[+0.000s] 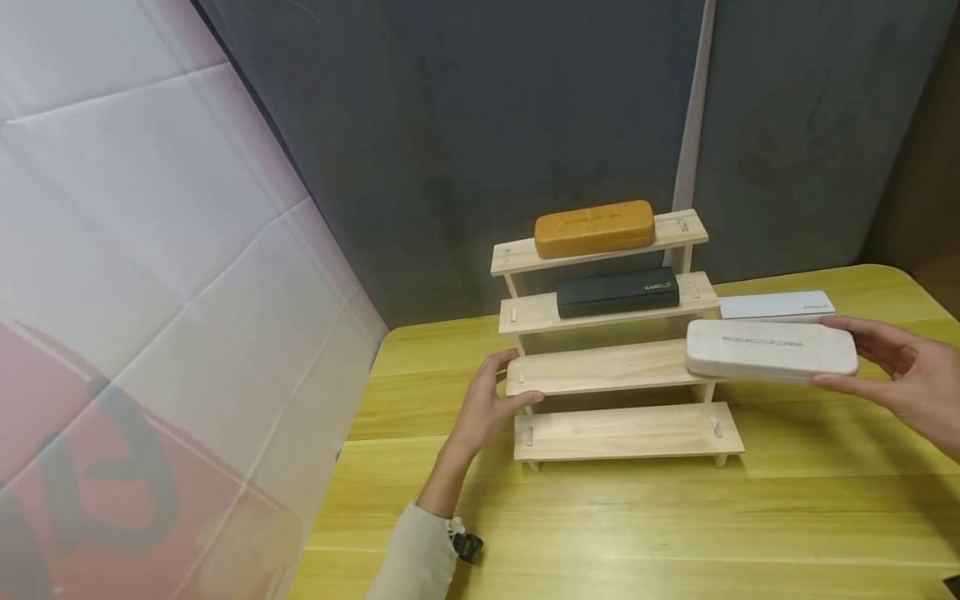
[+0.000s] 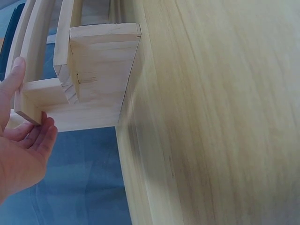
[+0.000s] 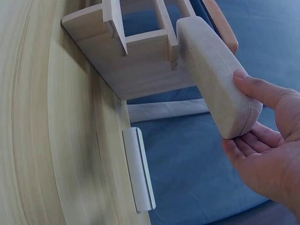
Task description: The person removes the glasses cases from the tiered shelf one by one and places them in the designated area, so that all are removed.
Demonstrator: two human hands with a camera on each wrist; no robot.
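Note:
My right hand (image 1: 911, 375) pinches a white glasses case (image 1: 771, 348) by its right end, thumb on one side and fingers on the other. The case's left end overlaps the right end of the third shelf down on a stepped wooden rack (image 1: 603, 369); whether it touches cannot be told. In the right wrist view the case (image 3: 213, 77) is held tilted beside the rack. At the rack's left side my left hand (image 1: 483, 408) grips the end of that same shelf between thumb and fingers, also visible in the left wrist view (image 2: 23, 145).
An orange-brown case (image 1: 595, 230) sits on the top shelf, a dark case (image 1: 618, 293) on the second. Another white case (image 1: 777, 305) lies on the yellow wooden table (image 1: 600, 533) behind the right hand. A grey curtain (image 1: 480, 142) hangs behind, a pale panel (image 1: 187, 250) stands left.

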